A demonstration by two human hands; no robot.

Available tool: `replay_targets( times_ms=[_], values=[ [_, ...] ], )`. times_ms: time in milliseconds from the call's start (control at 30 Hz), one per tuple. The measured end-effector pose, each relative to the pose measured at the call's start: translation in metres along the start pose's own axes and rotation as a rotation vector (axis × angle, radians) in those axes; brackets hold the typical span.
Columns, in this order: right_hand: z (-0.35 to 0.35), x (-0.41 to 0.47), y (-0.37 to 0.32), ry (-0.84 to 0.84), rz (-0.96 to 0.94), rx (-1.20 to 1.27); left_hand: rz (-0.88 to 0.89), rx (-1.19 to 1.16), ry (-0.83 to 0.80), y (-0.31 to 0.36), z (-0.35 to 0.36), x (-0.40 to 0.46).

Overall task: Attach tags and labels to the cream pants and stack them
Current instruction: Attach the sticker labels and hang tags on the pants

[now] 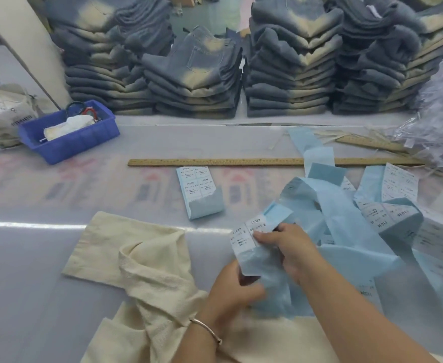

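Across the back of the tabletop (45, 258) stood tall stacks of folded jeans (194, 82), walling off that edge; open room lay between the wooden ruler (215, 162) and the cream pants (142, 271), which sprawled at the near edge, left of both hands. By judgement the labelling step was in hand: the right hand (291, 247) pinched a label sheet (252, 239) at its printed top, the left hand (231, 286) gripped its blue backing below; next, peel one sticker free
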State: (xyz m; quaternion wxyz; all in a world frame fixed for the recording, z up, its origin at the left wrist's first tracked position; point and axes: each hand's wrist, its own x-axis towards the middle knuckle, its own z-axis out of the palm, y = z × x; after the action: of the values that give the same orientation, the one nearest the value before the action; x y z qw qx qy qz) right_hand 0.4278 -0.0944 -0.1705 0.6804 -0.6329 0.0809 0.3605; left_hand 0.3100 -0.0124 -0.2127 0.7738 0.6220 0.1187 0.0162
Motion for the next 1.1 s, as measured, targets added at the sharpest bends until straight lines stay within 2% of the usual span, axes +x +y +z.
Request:
replay_targets(
  times_ms=[67,133,200,233,300,367,400,533,833,1100],
  values=[
    [-0.007,-0.007,0.004,-0.075,-0.026,0.081,-0.033,-0.281,0.089,0.005,-0.003,0.001],
    [-0.012,-0.014,0.005,-0.126,-0.053,0.139,-0.033,-0.309,0.329,0.008,-0.004,0.002],
    [-0.015,-0.018,0.006,-0.148,-0.062,0.172,0.037,-0.152,0.578,0.007,-0.005,0.004],
    [-0.016,-0.02,0.007,-0.154,-0.067,0.162,0.094,-0.042,0.656,0.007,-0.006,0.004],
    [-0.017,-0.023,0.01,-0.17,-0.085,0.119,0.258,0.324,0.755,0.011,-0.007,0.004],
    [-0.018,-0.025,0.013,-0.208,-0.108,0.077,0.435,0.661,0.736,0.021,-0.009,0.006],
    [-0.018,-0.027,0.014,-0.228,-0.12,0.062,0.491,0.747,0.681,0.025,-0.01,0.009],
    [-0.017,-0.029,0.016,-0.251,-0.15,0.027,0.491,0.878,0.554,0.04,-0.008,0.018],
    [-0.02,-0.03,0.018,-0.252,-0.179,0.09,0.453,0.954,0.579,0.04,-0.003,0.02],
    [-0.022,-0.026,0.021,-0.269,-0.173,0.129,0.328,0.746,0.492,0.039,-0.004,0.022]
  ],
)
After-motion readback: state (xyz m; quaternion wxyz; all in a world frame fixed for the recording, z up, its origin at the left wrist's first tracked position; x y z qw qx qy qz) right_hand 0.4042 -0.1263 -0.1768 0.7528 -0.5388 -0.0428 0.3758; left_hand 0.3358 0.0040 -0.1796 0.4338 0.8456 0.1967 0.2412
